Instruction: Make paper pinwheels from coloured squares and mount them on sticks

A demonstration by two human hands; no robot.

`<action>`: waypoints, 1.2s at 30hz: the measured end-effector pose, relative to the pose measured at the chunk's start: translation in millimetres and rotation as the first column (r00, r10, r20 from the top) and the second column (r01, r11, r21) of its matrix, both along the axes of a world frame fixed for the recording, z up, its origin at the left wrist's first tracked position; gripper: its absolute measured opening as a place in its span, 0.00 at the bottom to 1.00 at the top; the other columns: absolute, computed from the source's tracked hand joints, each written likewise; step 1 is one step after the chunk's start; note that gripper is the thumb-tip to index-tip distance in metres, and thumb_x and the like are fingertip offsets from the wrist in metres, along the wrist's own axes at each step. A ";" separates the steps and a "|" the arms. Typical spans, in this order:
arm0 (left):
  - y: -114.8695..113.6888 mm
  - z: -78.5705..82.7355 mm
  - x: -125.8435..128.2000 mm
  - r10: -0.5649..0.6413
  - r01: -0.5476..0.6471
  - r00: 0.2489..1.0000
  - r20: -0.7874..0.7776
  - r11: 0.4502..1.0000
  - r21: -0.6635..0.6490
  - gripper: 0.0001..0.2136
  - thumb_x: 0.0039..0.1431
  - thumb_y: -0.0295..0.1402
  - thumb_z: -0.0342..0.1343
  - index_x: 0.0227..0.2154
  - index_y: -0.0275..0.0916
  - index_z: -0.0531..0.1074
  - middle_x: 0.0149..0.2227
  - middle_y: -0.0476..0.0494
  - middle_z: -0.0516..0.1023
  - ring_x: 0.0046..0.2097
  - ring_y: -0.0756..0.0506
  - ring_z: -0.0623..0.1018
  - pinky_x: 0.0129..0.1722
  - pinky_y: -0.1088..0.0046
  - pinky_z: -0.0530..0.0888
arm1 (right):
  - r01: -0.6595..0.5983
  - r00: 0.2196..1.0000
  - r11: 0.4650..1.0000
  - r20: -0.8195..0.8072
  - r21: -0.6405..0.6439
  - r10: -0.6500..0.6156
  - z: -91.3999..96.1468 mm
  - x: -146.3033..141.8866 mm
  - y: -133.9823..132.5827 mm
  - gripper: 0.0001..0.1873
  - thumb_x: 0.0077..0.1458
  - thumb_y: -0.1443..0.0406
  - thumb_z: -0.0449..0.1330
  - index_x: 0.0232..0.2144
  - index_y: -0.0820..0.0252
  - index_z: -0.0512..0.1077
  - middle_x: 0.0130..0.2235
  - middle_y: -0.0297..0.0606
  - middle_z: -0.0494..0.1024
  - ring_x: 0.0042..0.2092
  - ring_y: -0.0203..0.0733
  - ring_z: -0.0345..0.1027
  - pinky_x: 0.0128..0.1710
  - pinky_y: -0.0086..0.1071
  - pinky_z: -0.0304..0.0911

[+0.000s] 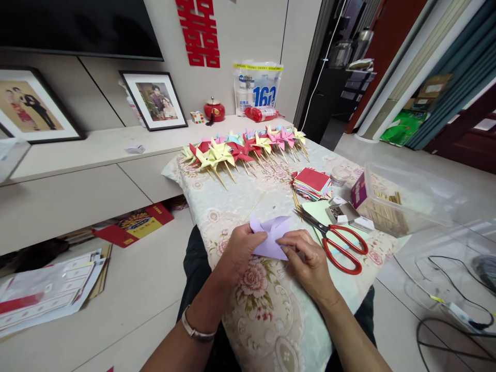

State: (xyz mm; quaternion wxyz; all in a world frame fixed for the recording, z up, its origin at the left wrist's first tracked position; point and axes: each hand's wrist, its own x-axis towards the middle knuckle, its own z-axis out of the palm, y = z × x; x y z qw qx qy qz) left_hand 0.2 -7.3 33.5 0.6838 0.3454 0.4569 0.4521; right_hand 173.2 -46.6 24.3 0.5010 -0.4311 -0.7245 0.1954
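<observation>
A purple paper sheet (274,244) with curled, cut corners is held above the flowered tablecloth. My left hand (244,248) pinches its left side, thumb on top of the paper. At the right edge, the fingers of my right hand (306,256) are closed on the same paper. Just right of my right hand lie red-handled scissors (336,235), blades pointing left. Beyond the hands stand rows of finished paper pinwheels (240,150) on wooden sticks, in yellow, red and pink. A stack of coloured paper squares (312,183) sits farther back on the right.
A small open box of metal pins (343,212) rests on pale green paper (318,211). Behind it, a clear plastic bin (418,194) holds wooden sticks (387,209). A round clear container (341,174) stands nearby. Cables (457,310) lie on the floor at right.
</observation>
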 end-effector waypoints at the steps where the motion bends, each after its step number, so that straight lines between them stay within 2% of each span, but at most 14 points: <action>1: 0.1 0.3 0.1 0.003 -0.003 1.000 -0.004 1.000 0.000 0.11 0.40 0.32 0.65 0.28 0.32 0.78 0.25 0.47 0.77 0.26 0.50 0.70 0.28 0.75 0.66 | -0.002 1.000 1.000 0.009 0.002 0.002 -0.3 0.2 0.3 0.13 0.61 0.73 0.58 0.42 0.55 0.79 0.39 0.41 0.77 0.43 0.45 0.71 0.42 0.39 0.67; 5: -1.0 2.6 0.6 0.007 -0.007 0.999 -0.048 1.000 0.013 0.11 0.40 0.32 0.63 0.28 0.31 0.77 0.25 0.47 0.76 0.25 0.50 0.69 0.27 0.75 0.65 | -0.045 0.999 0.999 0.028 0.014 0.044 -1.0 1.3 0.3 0.15 0.61 0.74 0.57 0.43 0.54 0.79 0.39 0.41 0.76 0.44 0.45 0.71 0.42 0.39 0.67; 8: -2.1 4.6 1.7 0.002 0.003 0.994 -0.109 0.999 0.047 0.11 0.40 0.32 0.61 0.28 0.31 0.76 0.24 0.48 0.74 0.26 0.51 0.67 0.26 0.75 0.63 | -0.059 0.998 0.998 0.024 0.001 0.059 -0.6 1.5 -0.3 0.12 0.61 0.72 0.58 0.41 0.54 0.79 0.38 0.40 0.77 0.43 0.45 0.71 0.41 0.38 0.67; 15: -4.5 5.9 3.7 -0.041 0.079 0.964 -0.263 0.988 0.134 0.07 0.42 0.32 0.58 0.26 0.33 0.74 0.25 0.50 0.70 0.27 0.51 0.65 0.27 0.74 0.61 | -0.099 0.995 0.985 -0.042 -0.143 0.094 3.3 1.0 -1.2 0.04 0.61 0.67 0.61 0.34 0.56 0.76 0.36 0.38 0.76 0.39 0.43 0.70 0.39 0.36 0.65; 20: -5.1 1.1 5.5 -0.066 0.105 0.955 -0.288 0.987 0.123 0.06 0.43 0.33 0.58 0.23 0.34 0.74 0.23 0.51 0.69 0.25 0.51 0.64 0.25 0.74 0.60 | -0.115 0.991 0.954 -0.104 -0.279 0.089 5.3 1.3 -1.9 0.08 0.60 0.64 0.60 0.29 0.58 0.73 0.32 0.36 0.72 0.34 0.41 0.67 0.34 0.34 0.61; 25: -5.4 -4.0 6.9 -0.101 0.137 0.958 -0.268 0.983 0.119 0.06 0.43 0.32 0.59 0.25 0.34 0.75 0.24 0.50 0.71 0.25 0.50 0.66 0.25 0.74 0.61 | -0.061 0.993 0.924 -0.116 -0.376 0.018 3.9 -0.6 -0.6 0.10 0.58 0.62 0.61 0.25 0.58 0.71 0.28 0.33 0.69 0.30 0.38 0.62 0.30 0.31 0.57; 30: -5.0 -4.3 7.1 -0.139 0.167 0.964 -0.227 0.980 0.111 0.06 0.43 0.31 0.58 0.25 0.35 0.74 0.25 0.49 0.72 0.26 0.50 0.66 0.26 0.75 0.61 | -0.037 0.993 0.900 -0.116 -0.435 -0.015 2.5 -2.3 1.0 0.10 0.56 0.61 0.61 0.25 0.59 0.70 0.27 0.33 0.69 0.29 0.37 0.61 0.29 0.30 0.56; 36: -4.9 -5.8 5.6 -0.127 0.174 0.944 -0.306 0.976 0.132 0.05 0.43 0.30 0.57 0.24 0.35 0.74 0.23 0.51 0.69 0.25 0.51 0.64 0.25 0.75 0.59 | -0.009 0.998 0.892 -0.062 -0.452 -0.022 2.5 -2.9 1.4 0.09 0.55 0.63 0.60 0.23 0.59 0.69 0.26 0.33 0.69 0.29 0.38 0.61 0.29 0.30 0.55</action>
